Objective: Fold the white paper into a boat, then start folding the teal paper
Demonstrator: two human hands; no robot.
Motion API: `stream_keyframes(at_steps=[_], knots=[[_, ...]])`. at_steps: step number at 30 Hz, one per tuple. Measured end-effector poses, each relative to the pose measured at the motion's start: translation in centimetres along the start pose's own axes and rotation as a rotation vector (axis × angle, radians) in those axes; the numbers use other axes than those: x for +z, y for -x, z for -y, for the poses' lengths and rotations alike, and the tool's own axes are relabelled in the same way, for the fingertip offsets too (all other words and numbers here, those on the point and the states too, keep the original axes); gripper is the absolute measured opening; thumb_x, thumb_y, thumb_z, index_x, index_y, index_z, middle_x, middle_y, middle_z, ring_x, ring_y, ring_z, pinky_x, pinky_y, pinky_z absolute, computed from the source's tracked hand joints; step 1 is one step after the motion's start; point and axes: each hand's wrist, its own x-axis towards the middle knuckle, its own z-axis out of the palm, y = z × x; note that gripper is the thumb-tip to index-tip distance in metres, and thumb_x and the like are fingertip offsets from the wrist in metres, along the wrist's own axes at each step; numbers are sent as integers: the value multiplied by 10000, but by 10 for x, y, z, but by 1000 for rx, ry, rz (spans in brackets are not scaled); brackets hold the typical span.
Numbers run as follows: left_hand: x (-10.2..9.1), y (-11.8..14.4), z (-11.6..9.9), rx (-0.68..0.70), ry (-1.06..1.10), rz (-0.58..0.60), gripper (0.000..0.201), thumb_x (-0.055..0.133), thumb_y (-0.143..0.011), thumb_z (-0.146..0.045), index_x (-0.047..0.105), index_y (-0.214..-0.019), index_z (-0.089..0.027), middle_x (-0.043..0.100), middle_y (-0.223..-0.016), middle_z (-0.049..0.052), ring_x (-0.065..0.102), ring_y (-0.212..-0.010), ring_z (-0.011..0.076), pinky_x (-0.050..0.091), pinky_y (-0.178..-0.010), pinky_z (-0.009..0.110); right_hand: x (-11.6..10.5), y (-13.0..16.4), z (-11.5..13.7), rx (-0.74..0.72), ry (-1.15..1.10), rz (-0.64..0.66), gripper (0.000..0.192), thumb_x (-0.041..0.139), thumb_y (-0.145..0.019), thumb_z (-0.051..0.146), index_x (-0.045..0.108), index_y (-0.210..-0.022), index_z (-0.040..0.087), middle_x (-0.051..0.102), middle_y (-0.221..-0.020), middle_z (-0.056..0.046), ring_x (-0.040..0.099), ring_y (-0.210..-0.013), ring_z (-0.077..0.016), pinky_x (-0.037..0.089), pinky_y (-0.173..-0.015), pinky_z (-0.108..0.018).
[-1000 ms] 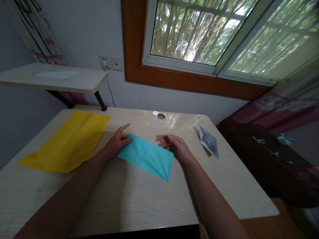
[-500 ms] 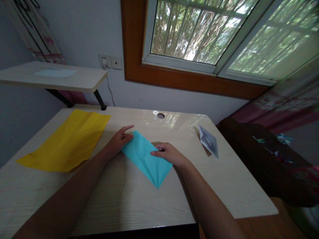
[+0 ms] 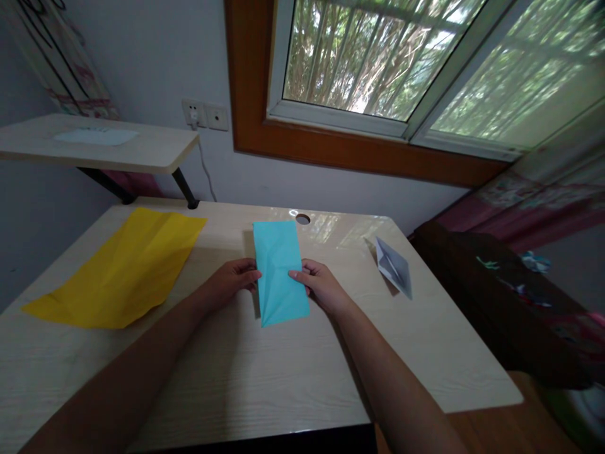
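Turned since a second ago, blue paper (image 3: 278, 271) now lies lengthwise mid-desk (image 3: 265, 378), left hand (image 3: 231, 280) and right hand (image 3: 317, 285) pinching its long edges. Best keep edges squared. Yellow sheet (image 3: 118, 268) left, folded grey paper (image 3: 394, 268) right.

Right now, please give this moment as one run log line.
left hand: holds blue paper | right hand: holds blue paper | yellow paper: flat on table
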Motion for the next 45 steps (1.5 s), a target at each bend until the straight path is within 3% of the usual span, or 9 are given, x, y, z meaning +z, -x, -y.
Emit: stream_keyframes(at_steps=[5,7,10,12,15,21,39,45], knots=[[-1,2,-3,28,-83,-9,341,746,-777,-487,689,-849,-159,645,-733,12,553,-632,133,457,-621,269,1,0,0,-5,-3,26,342,844,-723,441,712,-903,182,594,-643,40,403,-477,-69,293,-452,-217],[-2,2,-3,30,-114,-8,325,737,-792,-480,678,-816,-162,633,-706,2,549,-621,130,455,-629,269,2,1,1,-15,-18,42,337,847,-724,420,719,-935,190,636,-686,29,471,-507,-82,363,-479,-216],[-1,3,-4,33,-184,1,307,730,-810,-467,671,-790,-166,615,-667,-12,550,-616,131,450,-639,271,5,3,3,-17,-78,91,413,859,-710,395,723,-1052,206,742,-894,-22,665,-733,-162,543,-700,-297],[0,3,-5,36,-220,12,302,728,-808,-461,665,-773,-168,609,-652,-18,548,-606,132,442,-629,270,6,4,4,-5,-87,105,461,867,-702,392,724,-1097,202,764,-1032,-58,710,-879,-211,562,-850,-377],[4,4,-7,25,-270,29,298,717,-802,-448,650,-730,-167,603,-614,-19,543,-576,129,429,-605,266,6,6,3,20,-44,96,434,859,-717,414,749,-1062,175,771,-1083,-96,729,-922,-242,559,-911,-433],[8,4,-9,-3,-337,28,319,715,-787,-454,615,-671,-175,618,-583,-10,553,-543,129,434,-577,264,4,5,-3,56,11,60,437,833,-734,495,787,-1008,157,783,-1051,-122,741,-936,-276,567,-919,-467],[8,2,-3,13,-382,11,366,659,-847,-492,608,-659,-183,638,-592,4,579,-532,137,456,-570,268,12,4,-4,38,33,-71,428,853,-702,495,798,-968,165,791,-1034,-113,751,-897,-298,583,-888,-477],[9,3,-5,4,-357,24,334,682,-820,-509,691,-752,-183,645,-610,0,581,-561,147,456,-586,270,15,6,-4,26,69,-52,431,844,-704,513,800,-970,177,793,-1021,-100,749,-875,-280,585,-863,-453]])
